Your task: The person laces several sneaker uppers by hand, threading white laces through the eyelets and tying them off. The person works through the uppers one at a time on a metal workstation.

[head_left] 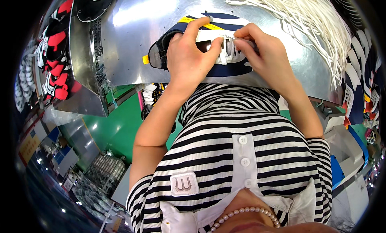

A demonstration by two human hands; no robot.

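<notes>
Two bare hands are applied to one navy-blue shoe upper with white stripes [228, 70], positioned near the near edge of a bare-metal work table [128, 48]. By the left hand [187, 60] the upper is grasped at its opening — thumb laid along the white tongue [215, 34], index finger arched over the far side; the remaining fingertips are hidden. By the right hand [268, 52] thumb and index finger are brought close together at the far eyelet row; whether lace is pinched between them cannot be told.

Step in hand, as judged: lacing. For the next move, a firm left hold and a fine right pinch at the eyelets would be called for.

Upper: toe end pointed right, dark-lined heel end left, a yellow strip on the far side. Narrow white lace [224, 56] is seen in several crossings over the throat.

Farther out, a loose bundle of long white laces [301, 15] is spread at right; beyond it, navy-and-white uppers [354, 82] are stacked. Red-and-black uppers [58, 42] are piled at far left.
</notes>
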